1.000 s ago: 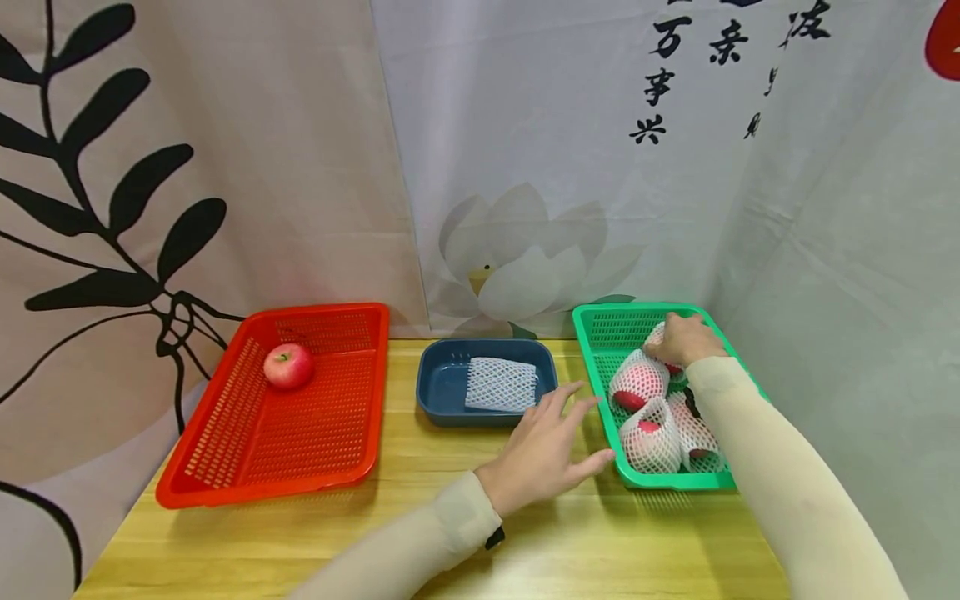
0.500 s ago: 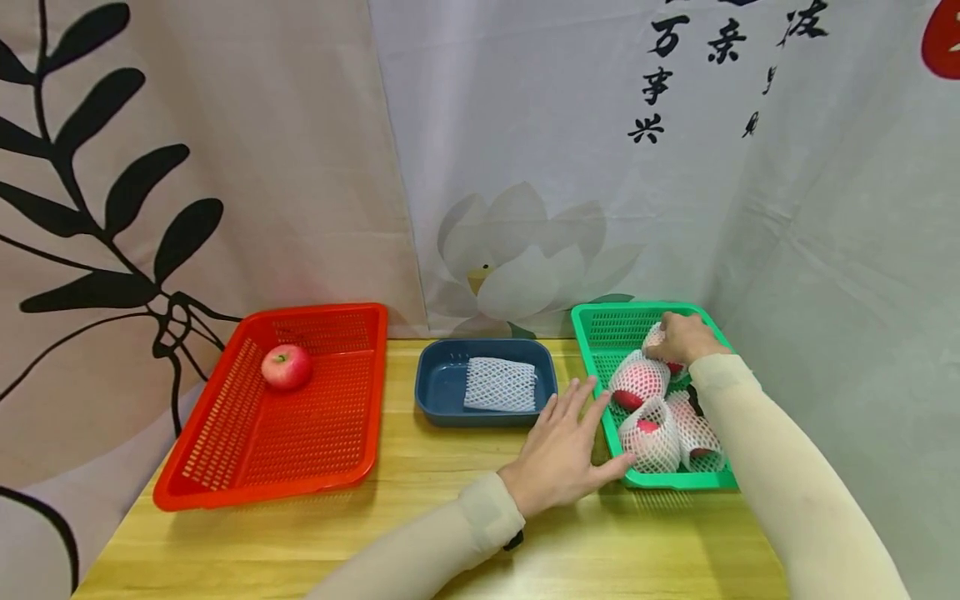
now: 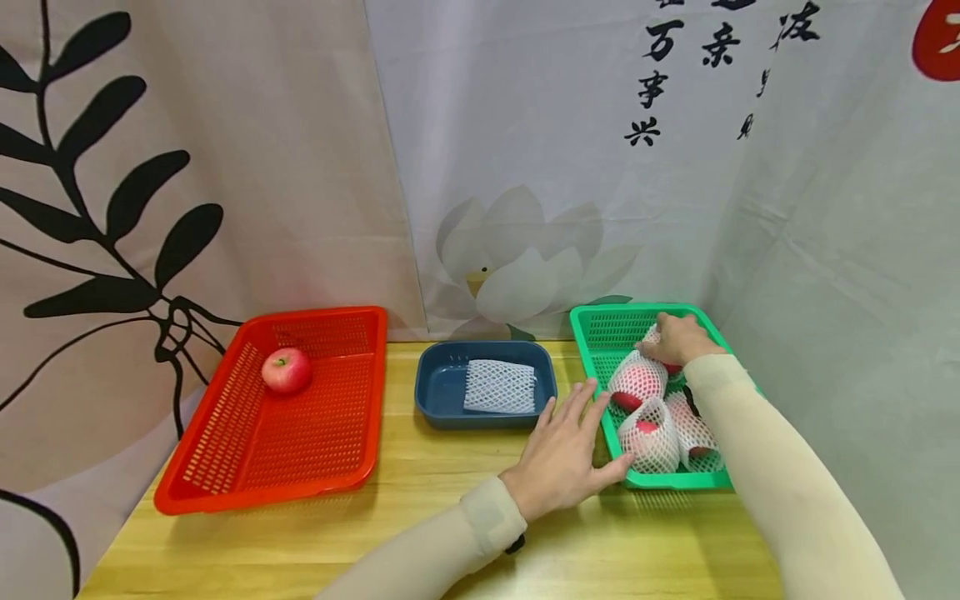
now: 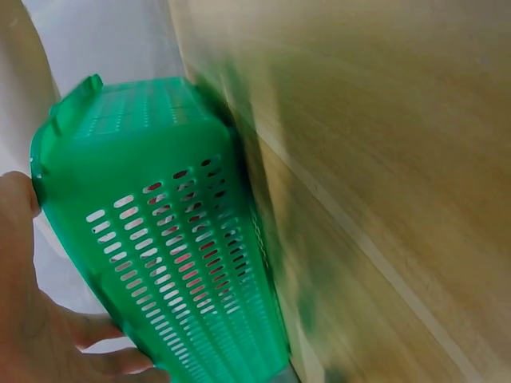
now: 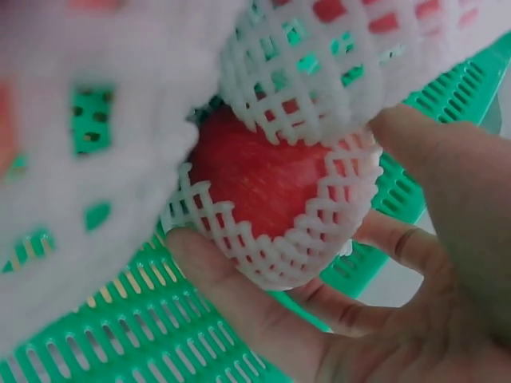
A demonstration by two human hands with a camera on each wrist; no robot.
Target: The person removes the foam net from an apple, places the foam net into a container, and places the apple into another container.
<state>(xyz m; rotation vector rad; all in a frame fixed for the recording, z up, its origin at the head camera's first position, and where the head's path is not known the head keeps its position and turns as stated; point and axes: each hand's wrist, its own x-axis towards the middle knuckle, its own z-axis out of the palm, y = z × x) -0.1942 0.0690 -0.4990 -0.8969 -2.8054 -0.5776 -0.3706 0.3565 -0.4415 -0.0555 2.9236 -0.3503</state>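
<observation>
And here's the change: a second ago the left hand [image 3: 562, 458] was hovering short of the green basket [image 3: 678, 481], and now it has come across to touch its left rim, fingers spread and fairly straight, gripping nothing. Over at the far right corner, the right hand [image 3: 682, 340] hasn't budged; the right wrist view shows its fingers curled round a netted apple [image 5: 259, 175], a real grasp, with white foam net around the fruit and red skin showing through the opening. That apple is inside the green basket, close against its netted neighbours [image 3: 637, 379]; whether it's clear of the bottom, I can't tell. What does it mean? The basket looks steadied from one side while the other hand has its hold, so this reads as the pick-up, with nothing carried away yet. No change elsewhere on the table [image 3: 435, 467]: one bare apple [image 3: 287, 370] sits in the red basket [image 3: 307, 442], one loose foam net [image 3: 500, 386] lies in the blue tray [image 3: 442, 387].
</observation>
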